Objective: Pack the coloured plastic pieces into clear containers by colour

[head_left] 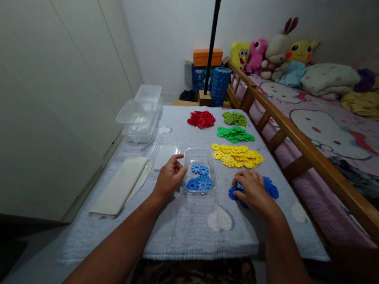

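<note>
A clear plastic container [213, 175] stands on the cloth-covered table with several blue flower-shaped plastic discs [199, 183] inside. At its left rim is my left hand [171, 175], fingers curled and thumb against the container's side. To the right, my right hand [252, 187] reaches down into a pile of darker blue discs [270, 187], fingers bent around some of them. The hand covers part of that pile, so how many discs it grips is hidden. A clear lid with a white sheet [166, 157] lies left of the container.
Beyond the blue pile lie yellow discs [237, 156], green discs [235, 134], olive-green discs [234, 118] and red discs [202, 119]. Stacked clear containers [140, 121] stand at the back left, folded cream cloth [120, 186] nearer. A wooden bed rail [297, 144] borders the right side.
</note>
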A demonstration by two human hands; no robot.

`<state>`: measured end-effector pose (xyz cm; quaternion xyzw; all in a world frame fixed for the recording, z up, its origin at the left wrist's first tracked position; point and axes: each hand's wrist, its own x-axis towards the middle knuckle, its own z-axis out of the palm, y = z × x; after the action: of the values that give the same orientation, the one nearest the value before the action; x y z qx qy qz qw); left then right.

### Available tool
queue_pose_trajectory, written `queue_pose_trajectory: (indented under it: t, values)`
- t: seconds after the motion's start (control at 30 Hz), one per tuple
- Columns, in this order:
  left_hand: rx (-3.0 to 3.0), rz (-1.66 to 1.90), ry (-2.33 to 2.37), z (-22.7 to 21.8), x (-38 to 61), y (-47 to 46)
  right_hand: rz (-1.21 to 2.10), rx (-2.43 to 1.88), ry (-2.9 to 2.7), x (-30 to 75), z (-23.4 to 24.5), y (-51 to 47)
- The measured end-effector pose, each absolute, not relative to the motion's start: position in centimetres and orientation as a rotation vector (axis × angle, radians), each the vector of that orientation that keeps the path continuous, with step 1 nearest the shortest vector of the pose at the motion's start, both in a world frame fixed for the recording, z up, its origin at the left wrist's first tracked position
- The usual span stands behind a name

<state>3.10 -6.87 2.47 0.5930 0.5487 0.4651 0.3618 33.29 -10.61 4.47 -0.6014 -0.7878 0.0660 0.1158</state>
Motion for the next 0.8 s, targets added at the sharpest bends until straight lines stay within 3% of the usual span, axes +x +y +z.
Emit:
queue_pose_trajectory:
  t: [0.33, 0.8]
  values:
    - [1.519, 1.209, 1.414, 2.7, 3.1, -7.0, 0.736, -1.370, -2.048, 30.1, 9.7, -9.4]
    - [1.550, 1.177, 1.408, 2.9, 3.0, -7.0, 0.396, -1.507, -2.196, 22.2, 7.4, -5.9]
